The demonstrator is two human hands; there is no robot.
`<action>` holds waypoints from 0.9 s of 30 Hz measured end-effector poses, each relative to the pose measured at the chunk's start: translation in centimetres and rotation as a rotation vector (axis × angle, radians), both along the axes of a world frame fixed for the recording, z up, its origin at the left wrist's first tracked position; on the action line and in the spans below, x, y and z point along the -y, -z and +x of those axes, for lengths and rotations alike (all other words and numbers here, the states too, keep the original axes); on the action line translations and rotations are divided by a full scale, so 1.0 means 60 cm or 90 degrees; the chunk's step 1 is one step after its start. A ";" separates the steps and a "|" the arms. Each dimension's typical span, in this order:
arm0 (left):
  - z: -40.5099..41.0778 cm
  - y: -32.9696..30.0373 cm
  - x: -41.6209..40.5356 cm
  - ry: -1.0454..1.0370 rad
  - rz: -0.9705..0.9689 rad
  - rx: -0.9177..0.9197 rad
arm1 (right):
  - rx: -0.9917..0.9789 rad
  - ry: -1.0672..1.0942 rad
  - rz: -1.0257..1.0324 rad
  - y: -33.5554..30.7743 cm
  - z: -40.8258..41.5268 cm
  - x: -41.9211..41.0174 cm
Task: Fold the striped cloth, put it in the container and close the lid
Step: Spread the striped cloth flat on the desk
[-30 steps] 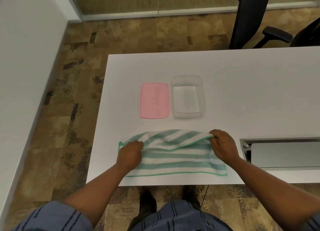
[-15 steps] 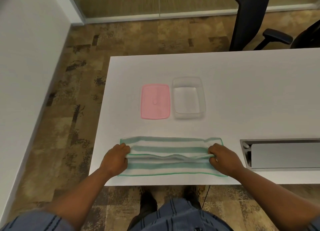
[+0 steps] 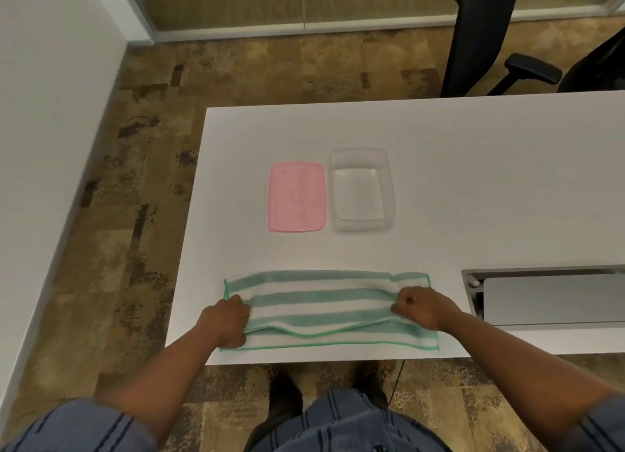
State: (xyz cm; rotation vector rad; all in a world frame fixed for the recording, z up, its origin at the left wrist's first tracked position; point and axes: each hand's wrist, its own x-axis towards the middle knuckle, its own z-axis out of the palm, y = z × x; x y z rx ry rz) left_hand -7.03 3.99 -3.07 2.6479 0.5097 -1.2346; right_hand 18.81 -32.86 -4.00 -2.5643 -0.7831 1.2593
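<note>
The striped cloth (image 3: 324,307) is lying along the lower edge of the worktop (image 3: 439,187), doubled over lengthwise. It is looking soft, light and floppy, so taking it at the ends suits best. The left hand (image 3: 226,321) and right hand (image 3: 422,307) are pinching its two ends, fingers closed on fabric.

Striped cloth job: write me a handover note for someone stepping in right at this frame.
Left hand and right hand each grip an end of the striped cloth at the table's near edge.
Cloth lies folded once lengthwise; its top layer's edge stops short of the near edge.
Clear container sits empty, with the pink lid flat beside it.
Left: fold smaller, load container, close lid.
</note>
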 end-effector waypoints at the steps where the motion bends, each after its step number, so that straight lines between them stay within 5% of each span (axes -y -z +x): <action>1: 0.012 -0.007 -0.002 0.015 0.012 -0.025 | 0.042 0.055 0.043 -0.003 0.004 0.000; 4: 0.047 -0.023 0.002 -0.045 -0.010 0.068 | 0.184 0.158 0.113 -0.002 0.015 -0.002; 8: 0.073 -0.023 0.028 -0.104 -0.111 0.303 | 0.184 0.160 0.052 0.011 0.026 -0.010; 16: 0.045 0.037 0.031 -0.032 -0.010 0.088 | 0.224 0.221 -0.003 0.028 0.049 -0.013; 22: 0.030 0.047 0.014 -0.013 0.008 0.112 | 0.225 0.211 0.063 0.017 0.031 -0.013; 27: 0.003 0.039 0.021 0.052 -0.026 0.216 | 0.215 -0.031 0.098 0.014 -0.007 0.014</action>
